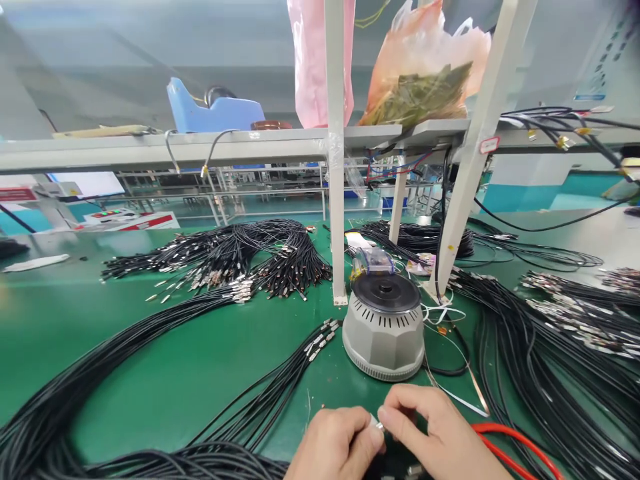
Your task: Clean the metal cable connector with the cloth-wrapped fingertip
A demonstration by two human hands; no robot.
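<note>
On the green desk (165, 373), strewn with bundles of black cables (235, 257), I have both hands at the near edge, just in front of the grey round machine (384, 330). My left hand (335, 443) and right hand (437, 433) pinch a small silver connector (376, 423) between their fingertips.

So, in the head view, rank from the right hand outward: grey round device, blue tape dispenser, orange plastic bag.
From the right hand:
1. Grey round device with black top, just ahead on the mat.
2. Orange plastic bag, on the shelf above.
3. Blue tape dispenser, far left on the shelf.
</note>
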